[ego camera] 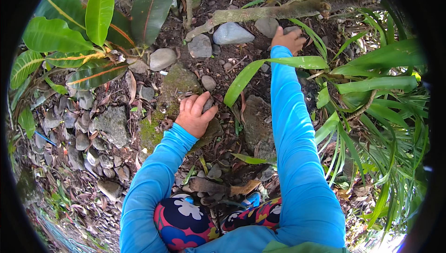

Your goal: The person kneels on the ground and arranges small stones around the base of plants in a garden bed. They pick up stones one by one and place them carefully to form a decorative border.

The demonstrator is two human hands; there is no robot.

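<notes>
My left hand (195, 114), palm down over a mossy flat rock (181, 79), has its thumb and fingers around a small grey stone (208, 104). Farther out, my right hand (288, 40) reaches down to a grey-brown stone (292, 30) at the end of a row of stones. Its thumb and fingers lie on either side of that stone, which they partly hide. Just left of it in the row are a rounded brownish stone (267, 27), a larger blue-grey stone (233, 33) and a squarish grey stone (200, 46).
A bare branch (258, 14) slants just behind the row. Long strap-like leaves (376, 86) crowd the right, one arching past my right sleeve. A broad-leaved plant (99, 19) stands at the left. Loose stones (82, 141) cover the lower left, and a flat rock (258, 126) lies between my arms.
</notes>
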